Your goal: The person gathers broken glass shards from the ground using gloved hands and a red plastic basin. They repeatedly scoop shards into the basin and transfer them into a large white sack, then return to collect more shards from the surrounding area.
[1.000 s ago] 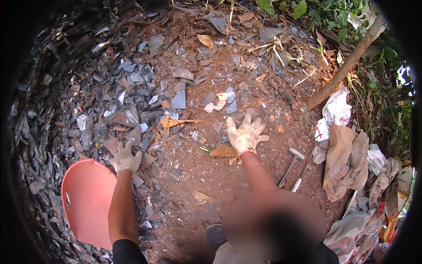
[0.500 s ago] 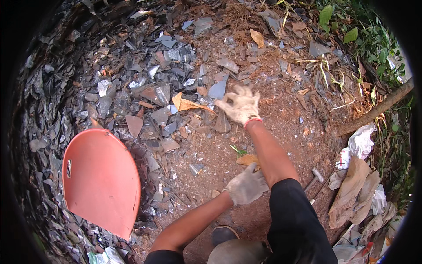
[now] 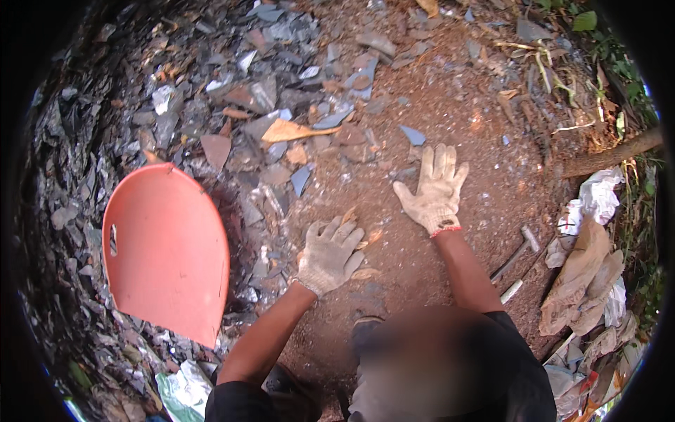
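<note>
Both hands wear pale knitted gloves. My left hand [image 3: 329, 254] is open over the reddish dirt, its fingers spread, beside bits of dry leaf [image 3: 365, 273]. My right hand [image 3: 434, 188] is farther out and to the right, palm toward the ground and fingers stretched flat, holding nothing that shows. Just beyond its fingertips lies a blue-grey stone flake [image 3: 413, 136]. Another flake [image 3: 301, 180] lies past the left hand, near a curled orange-brown dry leaf [image 3: 295, 131]. Whether either palm touches the soil, I cannot tell.
A salmon-coloured plastic scoop [image 3: 169, 246] with a handle slot rests on broken stone at the left. To the right lie a hammer [image 3: 517, 253], a pale rod-like piece [image 3: 511, 292], crumpled brown sacking [image 3: 580, 278], white plastic [image 3: 600, 197] and a branch [image 3: 612, 156].
My left hand has moved left and farther out, and my right hand right and nearer. Blue-grey flakes now lie scattered around the dry leaf and ahead of my right hand. The view has tilted nearer.
</note>
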The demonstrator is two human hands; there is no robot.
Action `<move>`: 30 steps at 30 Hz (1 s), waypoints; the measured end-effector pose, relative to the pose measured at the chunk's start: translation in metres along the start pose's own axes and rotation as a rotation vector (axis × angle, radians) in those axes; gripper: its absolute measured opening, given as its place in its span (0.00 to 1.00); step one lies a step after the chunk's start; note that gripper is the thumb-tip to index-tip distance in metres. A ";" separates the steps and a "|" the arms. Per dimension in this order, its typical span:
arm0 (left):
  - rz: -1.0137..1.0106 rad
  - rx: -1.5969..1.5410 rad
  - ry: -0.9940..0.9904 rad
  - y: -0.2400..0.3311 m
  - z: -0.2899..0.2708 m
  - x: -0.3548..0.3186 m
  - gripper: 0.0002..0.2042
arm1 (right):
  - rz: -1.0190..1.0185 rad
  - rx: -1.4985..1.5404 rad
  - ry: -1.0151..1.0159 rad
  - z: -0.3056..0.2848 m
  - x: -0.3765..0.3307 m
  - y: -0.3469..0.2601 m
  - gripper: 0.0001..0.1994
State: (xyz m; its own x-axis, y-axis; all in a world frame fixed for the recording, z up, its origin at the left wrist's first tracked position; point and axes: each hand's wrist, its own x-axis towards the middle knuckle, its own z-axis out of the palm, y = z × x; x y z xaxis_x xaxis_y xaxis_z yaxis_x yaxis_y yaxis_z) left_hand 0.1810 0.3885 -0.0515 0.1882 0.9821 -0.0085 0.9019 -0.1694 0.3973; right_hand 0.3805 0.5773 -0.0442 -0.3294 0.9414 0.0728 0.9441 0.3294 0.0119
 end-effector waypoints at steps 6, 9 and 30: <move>-0.008 -0.307 0.085 0.064 0.001 -0.074 0.22 | 0.053 0.137 0.133 0.020 0.029 -0.087 0.53; 0.126 -0.340 -0.007 0.066 0.010 -0.103 0.23 | -0.055 0.244 -0.073 0.021 0.041 -0.120 0.54; -1.306 -0.010 0.293 -0.059 0.000 0.024 0.72 | -0.241 0.244 -0.209 0.010 0.111 -0.174 0.56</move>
State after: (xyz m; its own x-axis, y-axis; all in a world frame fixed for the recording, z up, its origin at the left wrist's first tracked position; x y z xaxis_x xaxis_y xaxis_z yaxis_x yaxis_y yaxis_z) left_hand 0.1325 0.4222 -0.0749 -0.8947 0.4043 -0.1899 0.3526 0.9002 0.2557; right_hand 0.1794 0.6256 -0.0483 -0.5599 0.8215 -0.1077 0.8172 0.5261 -0.2353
